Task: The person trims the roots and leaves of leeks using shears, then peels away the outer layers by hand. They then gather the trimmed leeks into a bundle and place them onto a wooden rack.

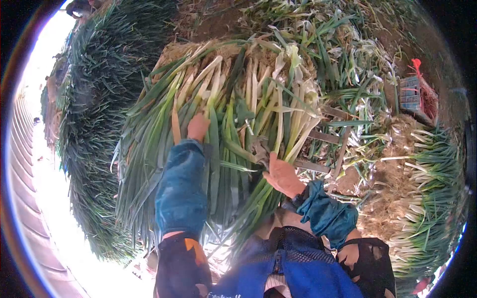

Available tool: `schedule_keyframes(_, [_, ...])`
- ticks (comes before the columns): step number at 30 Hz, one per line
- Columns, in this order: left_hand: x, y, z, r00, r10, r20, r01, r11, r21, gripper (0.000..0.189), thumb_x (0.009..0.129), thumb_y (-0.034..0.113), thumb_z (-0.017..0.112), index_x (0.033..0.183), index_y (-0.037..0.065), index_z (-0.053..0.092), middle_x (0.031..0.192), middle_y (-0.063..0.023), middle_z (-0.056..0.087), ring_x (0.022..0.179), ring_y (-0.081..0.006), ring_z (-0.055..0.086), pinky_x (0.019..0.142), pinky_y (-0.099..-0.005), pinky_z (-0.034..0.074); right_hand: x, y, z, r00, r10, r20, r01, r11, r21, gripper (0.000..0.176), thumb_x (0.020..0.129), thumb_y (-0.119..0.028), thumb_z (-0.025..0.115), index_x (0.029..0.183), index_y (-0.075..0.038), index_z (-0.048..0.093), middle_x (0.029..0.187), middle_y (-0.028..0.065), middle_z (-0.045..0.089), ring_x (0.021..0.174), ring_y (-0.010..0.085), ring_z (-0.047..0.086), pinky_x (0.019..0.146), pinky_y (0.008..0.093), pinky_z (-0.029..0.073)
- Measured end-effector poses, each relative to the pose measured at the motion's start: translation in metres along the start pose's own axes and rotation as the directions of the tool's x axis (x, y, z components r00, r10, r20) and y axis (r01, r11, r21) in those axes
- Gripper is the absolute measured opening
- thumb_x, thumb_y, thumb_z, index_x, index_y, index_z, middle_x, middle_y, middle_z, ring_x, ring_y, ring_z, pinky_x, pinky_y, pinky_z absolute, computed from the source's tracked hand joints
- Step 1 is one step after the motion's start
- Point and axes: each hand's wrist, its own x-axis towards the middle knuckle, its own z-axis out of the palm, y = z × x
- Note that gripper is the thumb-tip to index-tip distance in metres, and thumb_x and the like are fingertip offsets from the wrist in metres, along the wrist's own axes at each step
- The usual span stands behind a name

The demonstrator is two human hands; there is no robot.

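A broad pile of leeks [149, 129], with white stalks and long green leaves, spreads before me, roots pointing away. My left hand [198, 127] reaches into its middle, closed around a leek stalk [213, 82], fingertips hidden among the leaves. Lower and to the right, my right hand [284, 176] is wrapped around a grey metal air gun [259, 149]. The gun's thin nozzle points up and left over the stalks. Several pale, loosely peeling leeks [293, 119] lie just beyond the gun, and green leaves pass beneath my right wrist.
Tall stacks of dark green leeks [99, 114] line the left side. Stripped leaves [348, 54] litter the ground at the back right. A wooden frame [325, 136] stands right of the pile. Farther right are cleaned leeks [422, 169] in a row and a blue crate [410, 93].
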Motion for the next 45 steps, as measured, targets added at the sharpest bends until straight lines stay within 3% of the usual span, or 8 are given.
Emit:
schedule_keyframes(3, [-0.023,0.022,0.005,0.991,-0.133,-0.016,0.132,0.991,-0.033,0.055,0.069,0.027,0.07,0.116,0.006,0.052,0.098,-0.0212,0.062,0.093,-0.0377,0.059,0.078,-0.0446,0.048,-0.001,-0.01,0.005,0.996,-0.062,-0.06,0.059,0.997,-0.04,0.063,0.074,-0.025,0.066,0.114,0.01,0.033,0.069,0.0166,0.057,0.062,0.0342,0.06,0.052,0.0403,0.048])
schedule_keyframes(8, [-0.058,0.064,0.018,0.987,-0.139,0.082,0.153,0.97,-0.189,0.05,0.067,0.034,0.071,0.099,-0.002,0.058,0.087,-0.0244,0.061,0.085,-0.0386,0.059,0.072,-0.0449,0.046,-0.026,-0.034,-0.007,0.985,0.006,0.171,-0.019,0.997,0.076,0.074,0.074,-0.027,0.066,0.122,0.015,0.027,0.072,0.0207,0.056,0.067,0.0374,0.059,0.057,0.0421,0.048])
schedule_keyframes(11, [-0.068,0.087,0.013,0.964,-0.187,0.19,0.23,0.943,-0.239,0.046,0.066,0.038,0.069,0.089,-0.001,0.064,0.089,-0.0247,0.063,0.088,-0.039,0.06,0.074,-0.0442,0.047,-0.038,-0.025,-0.001,0.996,-0.025,0.08,0.016,0.993,0.118,0.073,0.075,-0.025,0.064,0.123,0.015,0.027,0.075,0.0233,0.056,0.07,0.0398,0.058,0.06,0.0439,0.047])
schedule_keyframes(20, [-0.087,0.089,0.033,0.976,-0.212,0.042,0.216,0.959,-0.184,0.04,0.065,0.028,0.069,0.089,0.0,0.054,0.088,-0.0239,0.062,0.084,-0.0413,0.059,0.074,-0.0472,0.046,-0.018,-0.021,-0.003,0.992,-0.107,0.064,0.102,0.992,0.068,0.069,0.075,-0.024,0.064,0.12,0.014,0.029,0.073,0.0226,0.057,0.065,0.0395,0.058,0.054,0.0447,0.047])
schedule_keyframes(29, [-0.172,0.107,0.006,0.952,-0.168,0.256,0.202,0.973,-0.114,0.046,0.071,0.026,0.065,0.107,0.004,0.045,0.084,-0.0231,0.061,0.083,-0.0421,0.059,0.069,-0.0506,0.045,-0.015,-0.025,0.001,1.0,-0.015,0.0,0.015,0.984,0.176,0.049,0.076,-0.019,0.057,0.109,0.008,0.033,0.068,0.0233,0.058,0.066,0.0407,0.06,0.057,0.0488,0.048])
schedule_keyframes(32, [-0.198,0.111,0.021,0.991,-0.087,0.097,0.104,0.977,-0.185,0.044,0.073,0.026,0.064,0.106,0.006,0.043,0.085,-0.0221,0.061,0.082,-0.0423,0.058,0.067,-0.0508,0.045,-0.053,-0.04,-0.019,0.961,0.013,0.276,-0.073,0.975,0.208,0.063,0.076,-0.022,0.059,0.116,0.015,0.027,0.076,0.0269,0.056,0.069,0.0416,0.059,0.057,0.048,0.047])
schedule_keyframes(35, [-0.201,0.12,0.019,0.986,-0.106,0.125,0.132,0.965,-0.226,0.042,0.072,0.02,0.065,0.104,0.004,0.043,0.085,-0.0218,0.059,0.081,-0.0414,0.058,0.067,-0.0508,0.044,-0.092,-0.036,-0.011,0.982,0.081,0.169,-0.11,0.979,0.171,0.045,0.078,-0.022,0.057,0.106,0.007,0.035,0.07,0.0232,0.059,0.066,0.0408,0.06,0.056,0.0482,0.049])
schedule_keyframes(45, [-0.181,0.13,0.011,0.949,-0.281,0.147,0.29,0.956,-0.048,0.03,0.074,0.012,0.059,0.099,0.003,0.044,0.089,-0.0219,0.061,0.085,-0.0415,0.059,0.069,-0.0494,0.045,-0.064,-0.019,-0.003,0.996,0.067,0.061,-0.075,0.987,0.141,0.062,0.078,-0.025,0.059,0.118,0.013,0.031,0.074,0.0252,0.057,0.064,0.0401,0.058,0.055,0.0476,0.046])
